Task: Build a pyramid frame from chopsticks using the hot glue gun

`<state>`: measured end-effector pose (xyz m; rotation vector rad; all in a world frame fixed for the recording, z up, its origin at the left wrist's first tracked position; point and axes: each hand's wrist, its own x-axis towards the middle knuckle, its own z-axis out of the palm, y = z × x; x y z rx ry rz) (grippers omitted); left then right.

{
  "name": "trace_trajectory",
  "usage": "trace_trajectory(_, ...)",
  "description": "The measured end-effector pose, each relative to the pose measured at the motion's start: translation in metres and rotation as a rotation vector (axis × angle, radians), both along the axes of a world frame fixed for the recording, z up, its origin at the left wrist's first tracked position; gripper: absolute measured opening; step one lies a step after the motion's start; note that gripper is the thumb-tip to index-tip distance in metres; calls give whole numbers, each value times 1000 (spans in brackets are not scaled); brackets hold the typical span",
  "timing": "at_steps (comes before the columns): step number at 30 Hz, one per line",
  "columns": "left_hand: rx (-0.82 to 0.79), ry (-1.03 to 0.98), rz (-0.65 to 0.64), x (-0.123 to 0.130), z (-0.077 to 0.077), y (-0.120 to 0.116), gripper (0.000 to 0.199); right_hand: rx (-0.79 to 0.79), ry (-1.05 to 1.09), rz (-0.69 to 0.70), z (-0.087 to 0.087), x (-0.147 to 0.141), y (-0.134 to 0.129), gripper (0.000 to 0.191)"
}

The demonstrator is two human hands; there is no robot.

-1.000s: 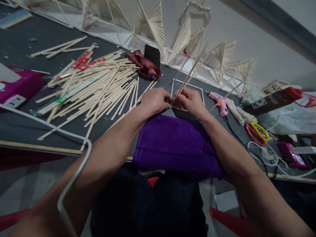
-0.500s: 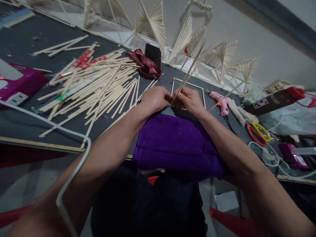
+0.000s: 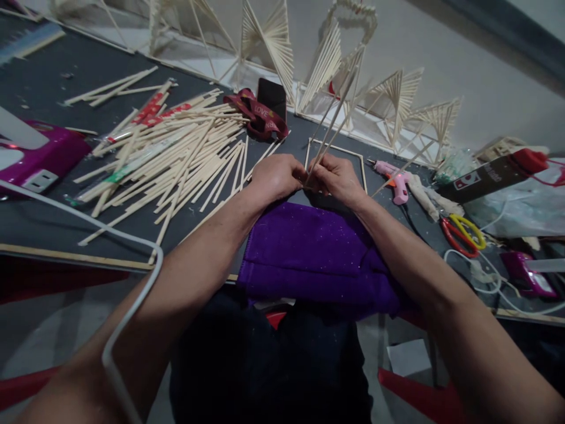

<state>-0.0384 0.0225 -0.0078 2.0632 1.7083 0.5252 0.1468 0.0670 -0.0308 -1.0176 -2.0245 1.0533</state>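
My right hand pinches a few thin wooden sticks, which rise at a slant from its fingers. Close beside it, my left hand has thumb and fingers closed at the sticks' lower ends; the exact contact is partly hidden. Just beyond both hands lies a square frame of wooden sticks, its near side covered by them. A folded purple cloth spreads below my wrists, over the table edge.
Many loose sticks are heaped on the left, near a maroon lanyard. On the right lie a pink glue gun, scissors and a dark bottle. Fanned stick structures line the back. A white lamp arm crosses my left forearm.
The held sticks have tilted slightly, and their tops are spread a little differently. Both hands stay close together in nearly the same place. The view has shifted slightly.
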Motion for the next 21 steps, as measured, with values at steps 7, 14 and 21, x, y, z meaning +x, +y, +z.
trace_trajectory(7,-65,-250,-19,-16,-6,7,31,-68,33,-11,-1,-2,2,18)
trace_trajectory(14,21,-716,87,-3,16,23,23,-29,27,-25,-5,0,4,29)
trace_trajectory(21,-9,-976,-105,15,12,30,15,7,64,-34,-8,-1,5,34)
